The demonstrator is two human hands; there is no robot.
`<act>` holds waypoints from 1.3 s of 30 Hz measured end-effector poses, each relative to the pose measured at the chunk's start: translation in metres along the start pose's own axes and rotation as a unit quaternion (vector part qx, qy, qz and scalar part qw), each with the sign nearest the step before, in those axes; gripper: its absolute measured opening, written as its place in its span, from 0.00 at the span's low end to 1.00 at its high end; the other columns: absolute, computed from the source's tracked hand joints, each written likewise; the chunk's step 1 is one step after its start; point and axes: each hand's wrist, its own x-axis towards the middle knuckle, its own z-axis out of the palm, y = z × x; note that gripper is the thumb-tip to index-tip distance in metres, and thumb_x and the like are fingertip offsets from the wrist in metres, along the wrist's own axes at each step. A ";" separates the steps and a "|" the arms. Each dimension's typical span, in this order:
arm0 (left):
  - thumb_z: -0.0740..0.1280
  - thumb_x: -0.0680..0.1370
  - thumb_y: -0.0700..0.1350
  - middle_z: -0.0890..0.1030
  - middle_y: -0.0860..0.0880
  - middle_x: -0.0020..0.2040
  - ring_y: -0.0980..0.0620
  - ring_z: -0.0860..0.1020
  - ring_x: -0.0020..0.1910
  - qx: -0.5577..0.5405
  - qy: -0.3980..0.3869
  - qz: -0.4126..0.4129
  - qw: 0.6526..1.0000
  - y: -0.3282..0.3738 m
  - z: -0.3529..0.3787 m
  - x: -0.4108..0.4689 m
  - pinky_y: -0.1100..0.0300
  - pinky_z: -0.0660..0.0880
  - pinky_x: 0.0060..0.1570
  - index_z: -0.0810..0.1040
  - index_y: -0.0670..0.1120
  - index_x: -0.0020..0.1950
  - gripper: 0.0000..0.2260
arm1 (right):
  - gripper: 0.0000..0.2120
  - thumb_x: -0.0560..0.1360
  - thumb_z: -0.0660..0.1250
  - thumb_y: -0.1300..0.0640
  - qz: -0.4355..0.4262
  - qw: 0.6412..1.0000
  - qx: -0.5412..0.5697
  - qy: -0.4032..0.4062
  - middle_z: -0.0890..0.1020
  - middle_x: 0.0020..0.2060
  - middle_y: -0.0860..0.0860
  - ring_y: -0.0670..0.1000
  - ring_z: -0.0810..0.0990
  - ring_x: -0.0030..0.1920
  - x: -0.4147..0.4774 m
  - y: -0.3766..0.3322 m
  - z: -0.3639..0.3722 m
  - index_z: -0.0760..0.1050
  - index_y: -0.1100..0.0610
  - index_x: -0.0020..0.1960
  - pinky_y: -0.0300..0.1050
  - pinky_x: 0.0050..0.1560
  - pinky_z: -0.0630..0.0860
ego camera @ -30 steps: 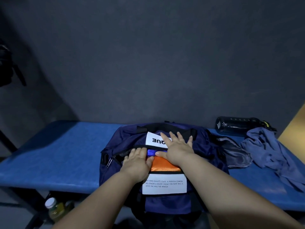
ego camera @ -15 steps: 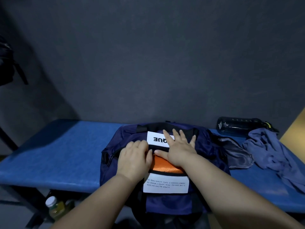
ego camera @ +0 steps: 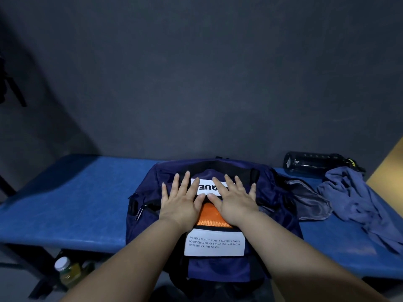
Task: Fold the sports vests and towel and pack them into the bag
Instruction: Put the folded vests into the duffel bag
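**Bag lying under two flat hands**

Head view: the navy bag [ego camera: 219, 270] is sitting at the middle of the blue tabletop [ego camera: 65, 203], its near end hanging over the tabletop's 6 o'clock edge toward the person. The left hand [ego camera: 181, 201] and the right hand [ego camera: 234, 200] are lying side by side on the bag's top, palms down. Their fingers are released, straight and spread, pressing on the bag and grasping nothing. The thumbs are almost meeting at the near edge of a white patch [ego camera: 209, 187] with black letters, which the fingers are partly covering. Orange fabric [ego camera: 210, 216] is showing between the two wrists, and a white label [ego camera: 214, 243] with lines of small print is sitting just at its 6 o'clock. A zip pull [ego camera: 139, 211] is hanging at the bag's 9 o'clock side.

At the bag's 3 o'clock a thin grey piece of fabric [ego camera: 309, 201] is touching the bag, and a crumpled blue-grey cloth [ego camera: 357, 201] is lying beyond it on the tabletop. A dark water bottle [ego camera: 314, 164] is lying on its side at 2 o'clock, against the wall. Under the tabletop, at 8 o'clock, a white-capped bottle [ego camera: 67, 271] is standing.
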 end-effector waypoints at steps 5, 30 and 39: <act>0.44 0.83 0.61 0.35 0.57 0.78 0.52 0.33 0.77 -0.069 -0.089 -0.026 0.993 -0.005 0.004 0.004 0.44 0.35 0.75 0.41 0.59 0.79 0.26 | 0.29 0.79 0.42 0.32 -0.006 1.000 0.016 0.005 0.46 0.79 0.46 0.52 0.39 0.78 -0.001 0.001 0.006 0.43 0.37 0.78 0.67 0.73 0.37; 0.42 0.83 0.61 0.52 0.53 0.80 0.49 0.42 0.79 -0.023 -0.034 -0.052 0.998 0.002 -0.008 0.138 0.41 0.36 0.74 0.49 0.55 0.80 0.26 | 0.26 0.82 0.41 0.41 0.049 0.996 0.073 0.032 0.62 0.76 0.48 0.52 0.54 0.77 0.129 0.044 -0.022 0.60 0.46 0.76 0.59 0.74 0.44; 0.46 0.83 0.57 0.79 0.48 0.51 0.45 0.74 0.54 -0.014 0.114 -0.043 0.992 -0.001 0.007 0.144 0.52 0.64 0.57 0.71 0.50 0.48 0.18 | 0.24 0.79 0.43 0.42 0.016 0.956 0.063 0.287 0.70 0.29 0.44 0.53 0.76 0.38 0.131 0.052 0.009 0.66 0.48 0.31 0.50 0.58 0.67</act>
